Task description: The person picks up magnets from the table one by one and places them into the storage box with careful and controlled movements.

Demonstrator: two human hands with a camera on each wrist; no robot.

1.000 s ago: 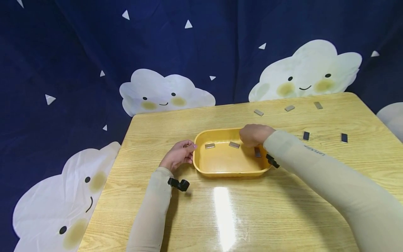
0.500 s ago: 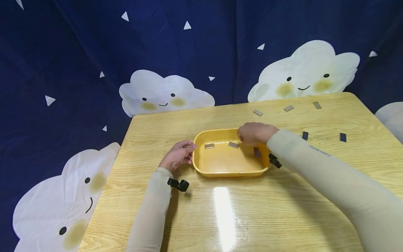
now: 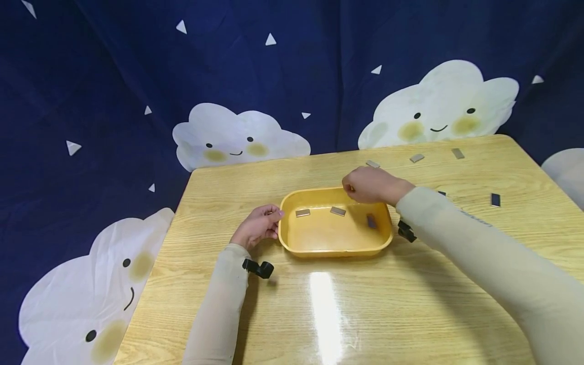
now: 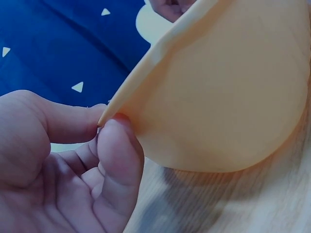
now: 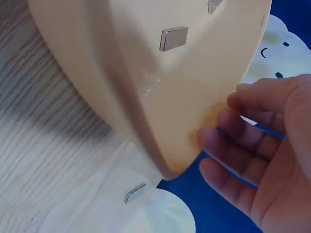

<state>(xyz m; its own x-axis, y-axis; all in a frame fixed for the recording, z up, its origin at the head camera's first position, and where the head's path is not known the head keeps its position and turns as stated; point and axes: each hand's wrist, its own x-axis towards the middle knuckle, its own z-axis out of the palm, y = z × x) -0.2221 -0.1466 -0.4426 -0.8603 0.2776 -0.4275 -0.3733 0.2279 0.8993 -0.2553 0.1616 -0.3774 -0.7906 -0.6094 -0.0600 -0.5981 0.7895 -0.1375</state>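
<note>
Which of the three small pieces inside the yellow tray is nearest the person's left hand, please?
In the head view, it's the leftmost piece, towards the tray's left end; the other two lie farther right from the left hand.

We have the yellow, rounded-rectangular plastic tray (image 3: pixel 335 253) on the pale wooden table (image 3: pixel 219 192). In it, a flat grey rectangular tile (image 3: pixel 303 213) lies to the left, a second grey tile (image 3: pixel 337 211) near the middle and a dark rectangular tile (image 3: pixel 371 221) to the right. Our left hand (image 3: pixel 258 224) is at its left end; our right hand (image 3: pixel 370 183) is over its far rim, right of centre. Behind that hand, three grey rectangular tiles (image 3: pixel 417 158) line the table's far side. A black rectangular tile (image 3: pixel 495 200) lies well right of the tray. Behind the table hangs the navy cloud-printed cloth (image 3: pixel 246 66).
</note>
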